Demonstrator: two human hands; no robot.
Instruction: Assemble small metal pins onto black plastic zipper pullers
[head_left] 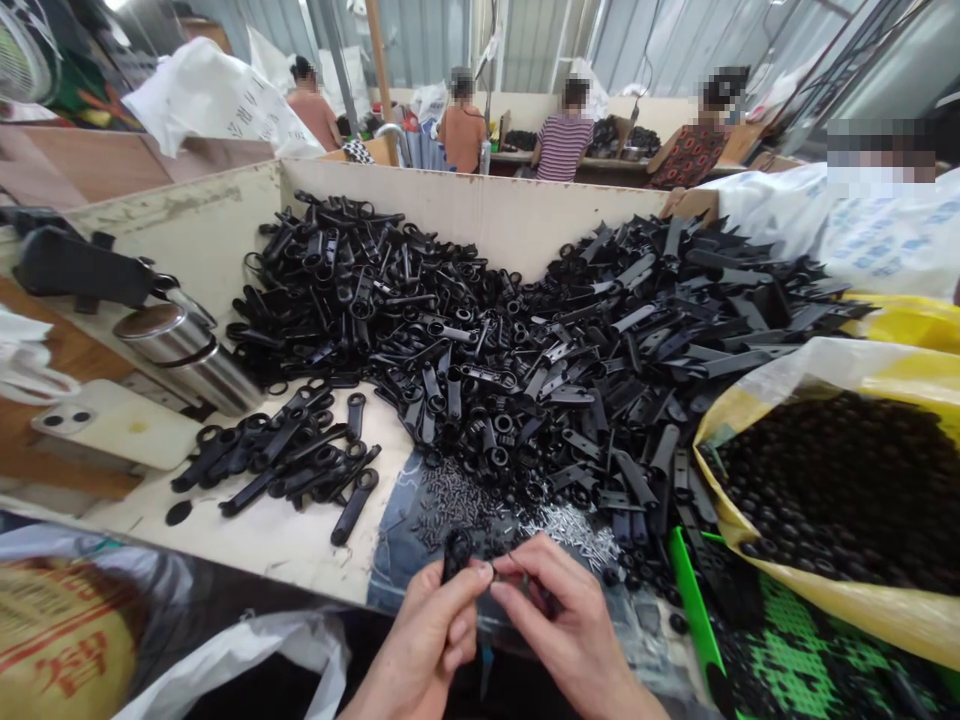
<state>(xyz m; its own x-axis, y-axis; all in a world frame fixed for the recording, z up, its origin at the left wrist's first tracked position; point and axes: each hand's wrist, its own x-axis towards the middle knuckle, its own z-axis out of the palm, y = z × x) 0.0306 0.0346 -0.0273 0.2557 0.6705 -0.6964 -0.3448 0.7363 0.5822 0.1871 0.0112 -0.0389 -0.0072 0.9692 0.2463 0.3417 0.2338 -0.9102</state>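
Note:
My left hand [435,625] is closed around a black plastic part [456,553], whose end sticks up above the thumb. Beside it, my right hand [559,605] is pinched, its fingertips meeting the left thumb; whatever lies in that pinch is too small to make out. Just beyond my hands are a pile of small dark screws [450,505] and a pile of shiny silver pins or screws [574,532]. A large heap of black plastic parts with ringed ends [450,330] rises behind them. To the left lies a smaller group of similar black parts [292,450].
A steel flask [199,360] and a phone [112,425] stand at the left. On the right are a bag of small black pieces [847,480] and a green basket [694,610]. A white bag [300,650] sits below the table edge. Several people work beyond the back panel [450,205].

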